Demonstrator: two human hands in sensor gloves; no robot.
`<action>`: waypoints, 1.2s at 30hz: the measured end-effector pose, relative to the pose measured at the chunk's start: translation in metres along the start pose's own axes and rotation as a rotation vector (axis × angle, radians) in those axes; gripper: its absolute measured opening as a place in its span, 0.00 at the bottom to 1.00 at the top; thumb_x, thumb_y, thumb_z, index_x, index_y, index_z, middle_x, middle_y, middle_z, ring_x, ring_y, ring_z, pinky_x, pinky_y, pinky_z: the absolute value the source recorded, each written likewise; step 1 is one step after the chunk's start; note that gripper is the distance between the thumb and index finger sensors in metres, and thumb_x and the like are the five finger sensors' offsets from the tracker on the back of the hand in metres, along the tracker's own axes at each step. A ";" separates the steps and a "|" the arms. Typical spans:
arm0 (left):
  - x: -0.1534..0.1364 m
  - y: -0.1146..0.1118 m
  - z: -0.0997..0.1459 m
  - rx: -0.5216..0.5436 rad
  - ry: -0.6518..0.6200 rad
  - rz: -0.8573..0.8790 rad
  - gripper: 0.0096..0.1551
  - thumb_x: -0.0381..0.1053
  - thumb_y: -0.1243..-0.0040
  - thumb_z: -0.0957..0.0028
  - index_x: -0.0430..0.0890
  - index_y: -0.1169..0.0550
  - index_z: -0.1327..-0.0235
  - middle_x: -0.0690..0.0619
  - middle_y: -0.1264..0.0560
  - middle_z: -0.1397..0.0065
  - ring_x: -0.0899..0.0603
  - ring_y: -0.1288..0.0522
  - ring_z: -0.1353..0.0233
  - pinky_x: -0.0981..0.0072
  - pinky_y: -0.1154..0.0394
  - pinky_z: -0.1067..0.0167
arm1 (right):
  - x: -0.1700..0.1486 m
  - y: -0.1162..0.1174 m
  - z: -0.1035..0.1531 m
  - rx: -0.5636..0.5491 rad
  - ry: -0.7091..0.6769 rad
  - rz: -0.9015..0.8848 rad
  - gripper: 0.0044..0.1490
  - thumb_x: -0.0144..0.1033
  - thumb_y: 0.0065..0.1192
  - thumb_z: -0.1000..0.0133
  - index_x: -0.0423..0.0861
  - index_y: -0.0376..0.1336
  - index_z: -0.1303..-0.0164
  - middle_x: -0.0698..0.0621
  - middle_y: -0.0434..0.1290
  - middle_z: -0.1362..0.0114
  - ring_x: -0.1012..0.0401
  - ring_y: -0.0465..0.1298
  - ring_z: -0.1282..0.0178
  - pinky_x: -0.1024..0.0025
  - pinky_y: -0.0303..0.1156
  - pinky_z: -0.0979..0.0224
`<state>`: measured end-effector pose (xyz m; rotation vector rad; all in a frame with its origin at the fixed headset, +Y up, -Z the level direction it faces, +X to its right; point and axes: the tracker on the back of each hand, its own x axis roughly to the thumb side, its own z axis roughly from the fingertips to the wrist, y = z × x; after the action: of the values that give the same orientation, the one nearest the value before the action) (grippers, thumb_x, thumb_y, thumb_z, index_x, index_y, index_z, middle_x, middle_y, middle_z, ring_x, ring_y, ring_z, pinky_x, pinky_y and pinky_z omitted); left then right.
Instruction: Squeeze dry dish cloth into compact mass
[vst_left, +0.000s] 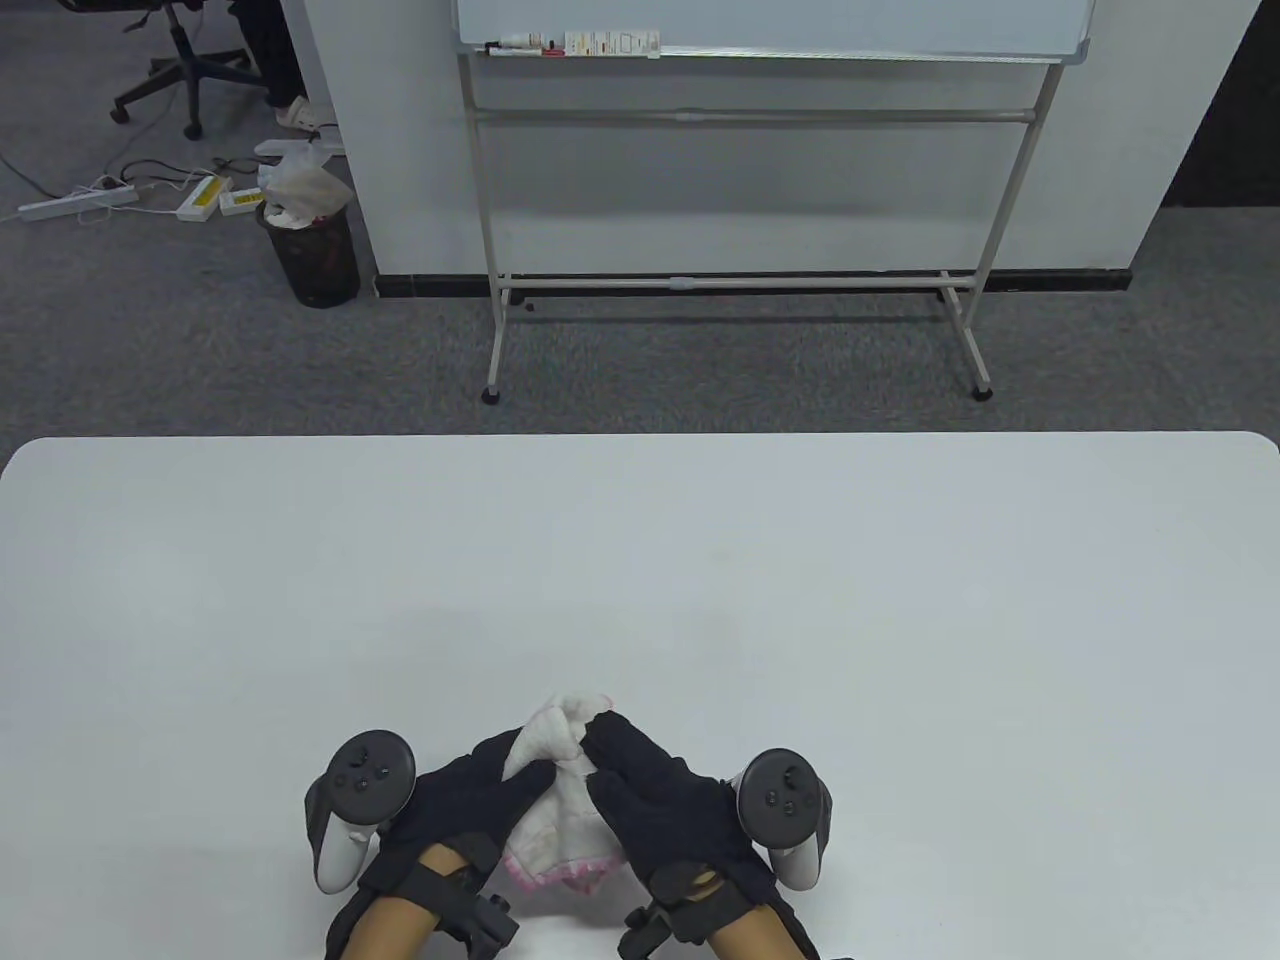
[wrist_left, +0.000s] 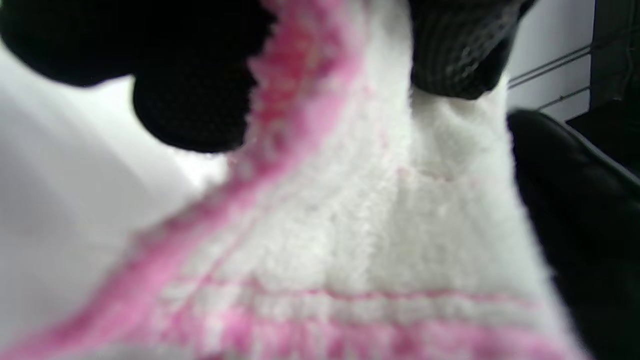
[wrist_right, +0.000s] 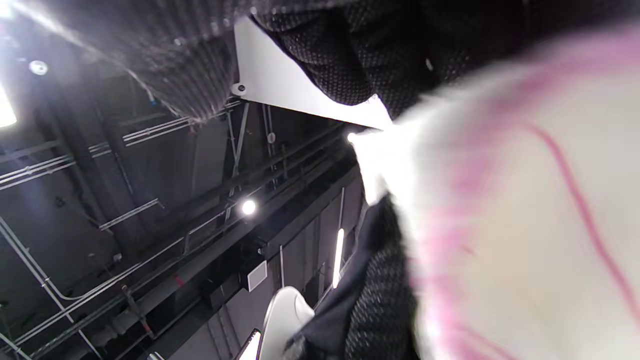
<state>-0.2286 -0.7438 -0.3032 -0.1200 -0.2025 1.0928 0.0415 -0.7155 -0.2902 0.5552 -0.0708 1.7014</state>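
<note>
A white dish cloth (vst_left: 556, 800) with a pink edge is bunched between both hands at the near edge of the table (vst_left: 640, 560). My left hand (vst_left: 470, 800) grips its left side and my right hand (vst_left: 650, 800) grips its right side, fingers curled around the fabric. A crumpled tip of cloth sticks out beyond the fingers. In the left wrist view the cloth (wrist_left: 370, 225) fills the frame, with black gloved fingers (wrist_left: 190, 100) pressed on it. In the right wrist view the cloth (wrist_right: 520, 215) sits against gloved fingers (wrist_right: 360, 55).
The white table stretches away in front of the hands. Beyond its far edge stand a whiteboard on a stand (vst_left: 740, 200) and a black waste bin (vst_left: 312, 250) on grey carpet.
</note>
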 end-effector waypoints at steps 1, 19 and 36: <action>-0.002 0.003 0.003 0.047 0.018 -0.008 0.31 0.63 0.38 0.45 0.44 0.26 0.38 0.45 0.18 0.50 0.38 0.18 0.53 0.51 0.20 0.58 | 0.001 -0.001 0.000 0.003 -0.006 0.018 0.53 0.65 0.59 0.46 0.36 0.53 0.27 0.34 0.63 0.27 0.35 0.68 0.32 0.35 0.63 0.35; 0.027 -0.037 0.010 -0.249 -0.050 0.536 0.33 0.67 0.44 0.41 0.40 0.24 0.43 0.46 0.17 0.48 0.38 0.17 0.49 0.48 0.20 0.53 | 0.009 0.023 0.002 0.243 -0.067 0.442 0.83 0.63 0.79 0.57 0.50 0.19 0.30 0.41 0.36 0.18 0.40 0.54 0.18 0.34 0.56 0.26; 0.017 -0.045 0.018 -0.243 0.044 0.468 0.49 0.75 0.54 0.40 0.41 0.47 0.22 0.32 0.45 0.21 0.23 0.39 0.29 0.36 0.34 0.36 | -0.001 -0.008 0.003 -0.130 0.023 0.359 0.42 0.47 0.76 0.49 0.41 0.57 0.34 0.38 0.69 0.40 0.45 0.79 0.56 0.42 0.73 0.50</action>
<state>-0.1863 -0.7491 -0.2756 -0.4252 -0.2758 1.5261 0.0503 -0.7157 -0.2902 0.4432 -0.2760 2.0341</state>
